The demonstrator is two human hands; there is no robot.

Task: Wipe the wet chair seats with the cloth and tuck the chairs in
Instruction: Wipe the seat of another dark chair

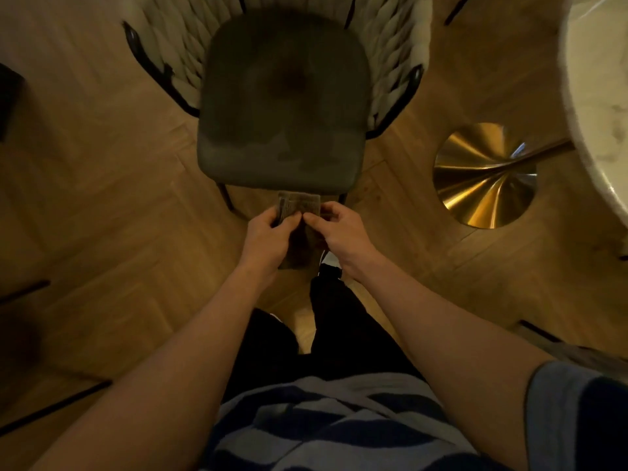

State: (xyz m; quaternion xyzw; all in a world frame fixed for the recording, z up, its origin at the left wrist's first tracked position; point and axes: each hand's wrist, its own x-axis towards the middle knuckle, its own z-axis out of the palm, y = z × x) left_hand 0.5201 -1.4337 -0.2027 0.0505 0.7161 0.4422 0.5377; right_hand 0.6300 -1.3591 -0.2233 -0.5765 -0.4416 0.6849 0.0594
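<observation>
A chair with a dark grey seat (283, 96) and a pale woven backrest stands straight ahead, pulled out from the table. Darker damp patches show across the seat, with a lighter band near its front edge. I hold a folded grey-brown cloth (300, 207) just in front of the seat's front edge, above the floor. My left hand (268, 237) grips its left side. My right hand (339, 232) pinches its right side, and the two thumbs nearly meet on top. The lower part of the cloth hangs between my hands.
A round white marble table (598, 107) fills the right edge, with its shiny gold pedestal base (486, 175) on the wooden floor. Black legs of other chairs (54, 406) show at the lower left and at the right (540, 331). My dark trousers stand below the cloth.
</observation>
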